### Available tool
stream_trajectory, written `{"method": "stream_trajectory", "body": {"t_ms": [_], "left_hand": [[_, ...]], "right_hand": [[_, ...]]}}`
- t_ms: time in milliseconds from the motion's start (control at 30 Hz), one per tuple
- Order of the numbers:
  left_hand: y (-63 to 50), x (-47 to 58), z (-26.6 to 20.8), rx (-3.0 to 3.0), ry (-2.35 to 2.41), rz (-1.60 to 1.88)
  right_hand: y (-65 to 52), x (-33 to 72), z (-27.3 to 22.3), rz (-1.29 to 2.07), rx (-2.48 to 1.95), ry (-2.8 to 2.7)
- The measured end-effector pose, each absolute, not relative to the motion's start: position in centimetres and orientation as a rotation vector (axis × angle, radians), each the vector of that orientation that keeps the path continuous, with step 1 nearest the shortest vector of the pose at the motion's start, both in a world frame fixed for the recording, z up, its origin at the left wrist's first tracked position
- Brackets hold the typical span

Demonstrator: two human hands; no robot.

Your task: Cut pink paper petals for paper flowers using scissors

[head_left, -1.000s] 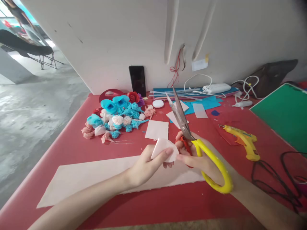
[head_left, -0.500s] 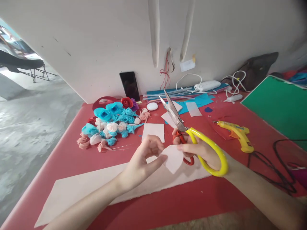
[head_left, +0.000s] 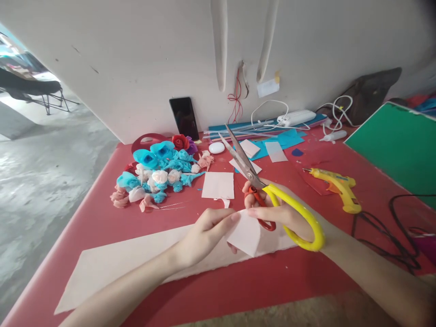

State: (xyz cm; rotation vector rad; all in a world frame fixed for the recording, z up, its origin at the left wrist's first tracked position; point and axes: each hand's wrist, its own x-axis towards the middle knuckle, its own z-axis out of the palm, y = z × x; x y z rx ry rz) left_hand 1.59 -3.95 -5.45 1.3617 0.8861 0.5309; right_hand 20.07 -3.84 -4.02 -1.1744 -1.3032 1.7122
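Observation:
A small pale pink paper petal (head_left: 245, 235) with a rounded edge hangs between my two hands. My left hand (head_left: 207, 236) pinches its upper left edge, one fingertip showing beneath it. Scissors (head_left: 249, 172) with one yellow and one red handle are in my right hand (head_left: 277, 211), blades slightly apart and pointing up and away. The thumb of that hand also presses the petal's top right edge. Below lies a long pale pink paper strip (head_left: 129, 259). Just beyond my hands are a pale paper square (head_left: 218, 185) and a curved paper scrap (head_left: 225, 202).
Blue, white and pink paper flowers (head_left: 160, 177) are heaped at left. A phone (head_left: 184, 118) leans on the wall beside a white case (head_left: 216, 148). To the right are a yellow glue gun (head_left: 337, 186), black cable (head_left: 384, 240) and a green board (head_left: 395, 150).
My left hand has shifted its hold to the petal's upper edge, and the petal has turned. A curved scrap now shows on the table below the square. The scissors stay in my right hand.

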Motion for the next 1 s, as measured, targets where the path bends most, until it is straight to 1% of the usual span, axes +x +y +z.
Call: {"method": "stream_trajectory", "body": {"t_ms": [133, 300, 467, 533, 667, 800, 1000], "left_hand": [[-3.7, 1.5, -5.3, 1.43, 0.886, 0.555], [-3.7, 1.6, -5.0, 1.459, 0.928, 0.641], [-3.7, 1.7, -5.5, 1.243, 0.827, 0.706], [-3.5, 1.9, -5.8, 1.05, 0.712, 0.662], [-3.3, 2.3, -6.2, 0.794, 0.45, 0.459], [-3.5, 2.3, -6.8, 0.731, 0.361, 0.417], [-3.7, 2.2, -7.1, 0.813, 0.546, 0.541]], "right_hand": [[-3.7, 20.1, -4.5, 1.704, -1.144, -1.253], [-3.8, 20.2, -4.2, 1.649, -1.133, -1.319], [-3.9, 20.1, -4.0, 1.693, -1.138, -1.229], [-3.9, 20.1, -4.3, 1.749, -1.067, -1.2], [-3.8, 20.1, -5.1, 1.883, -0.836, -1.192], [-3.9, 19.9, -5.0, 1.804, -0.86, -1.293], [-3.8, 19.7, -5.4, 1.686, -0.975, -1.327]]}}
